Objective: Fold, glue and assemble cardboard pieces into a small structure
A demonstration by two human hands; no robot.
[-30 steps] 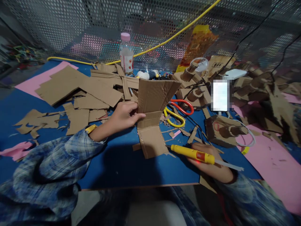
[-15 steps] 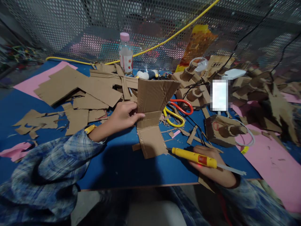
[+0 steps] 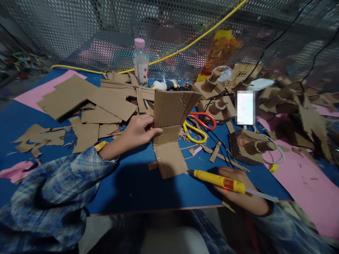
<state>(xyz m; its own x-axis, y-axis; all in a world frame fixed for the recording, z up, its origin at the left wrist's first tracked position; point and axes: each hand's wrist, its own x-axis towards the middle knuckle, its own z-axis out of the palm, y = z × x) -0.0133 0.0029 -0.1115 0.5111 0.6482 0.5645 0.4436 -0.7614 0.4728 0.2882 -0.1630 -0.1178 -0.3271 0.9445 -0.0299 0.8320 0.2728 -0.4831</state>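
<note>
My left hand pinches the left edge of a folded cardboard piece between thumb and fingers. Its lower panel lies on the blue table, while the upper panel stands up and leans back. In my right hand is a yellow hot glue gun, with a whitish glue stick poking out of its rear. The dark nozzle points left, at the lower panel's front right corner; I cannot tell whether it touches. A line of glue seems to run along the panel's edges.
Scissors with red and yellow handles lie behind the cardboard piece. Cardboard sheets are heaped at the left, near a pink-capped bottle. Cardboard assemblies, a lit phone-like screen and pink paper occupy the right.
The glue gun's nozzle has shifted slightly down at the lower panel's front right corner. My left hand keeps its hold on the cardboard. The whole view has shifted a little.
</note>
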